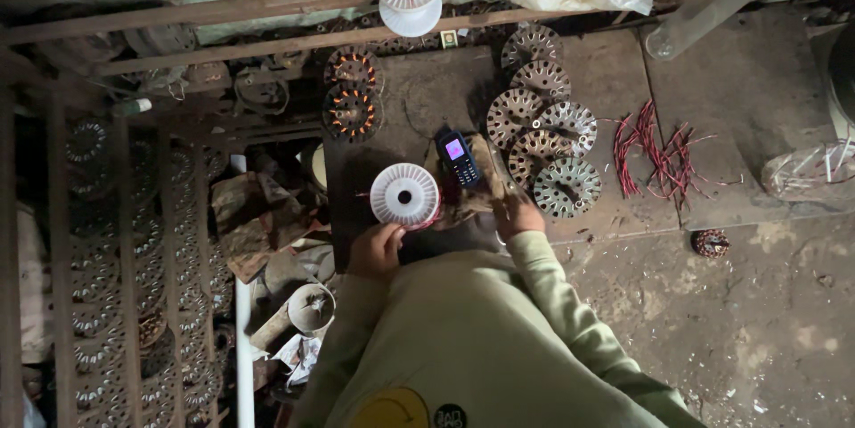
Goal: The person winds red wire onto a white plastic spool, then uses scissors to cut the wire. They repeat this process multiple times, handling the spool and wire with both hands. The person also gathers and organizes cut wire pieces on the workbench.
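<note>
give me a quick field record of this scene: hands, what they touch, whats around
view: head camera looking down at a dim workshop bench
left hand: by the white spool, at its lower edge; contact unclear
right hand: at the bench near the metal discs; grip unclear
phone: lit screen, between spool and discs
red wires: loose bundle right of the discs
wound stators: two, with copper coils, behind the spool
second spool: white, at the far edge under a beam
rack: at left, rows of more discs
</note>
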